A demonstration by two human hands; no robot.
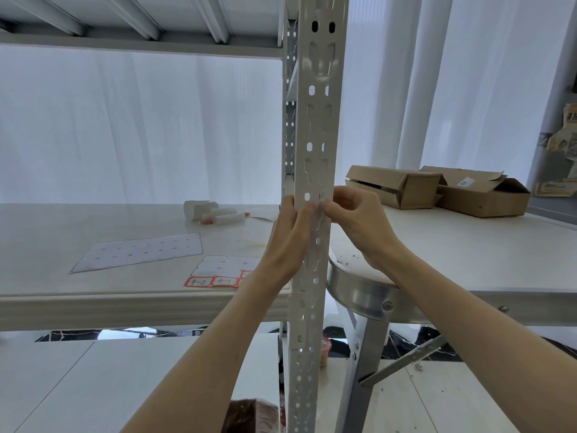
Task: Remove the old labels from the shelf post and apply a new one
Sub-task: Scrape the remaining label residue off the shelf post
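A pale perforated metal shelf post point(317, 126) runs upright through the middle of the view. Both my hands meet on it at shelf height. My left hand point(288, 242) wraps the post's left edge with its thumb on the front face. My right hand point(356, 220) has curled fingers, and its fingertips pinch a small pale label point(318, 210) on the post's front. On the shelf point(93, 295) lie a used label sheet point(140, 251) and a partly used sheet point(223, 271) with red-bordered labels marked 4-2 and 4-1.
White paper rolls and a red-tipped marker point(215, 214) lie at the back of the shelf. To the right stands a folding table point(468, 260) with two cardboard boxes point(437, 189) and a round metal-rimmed stool point(359, 289) beside the post. White curtains hang behind.
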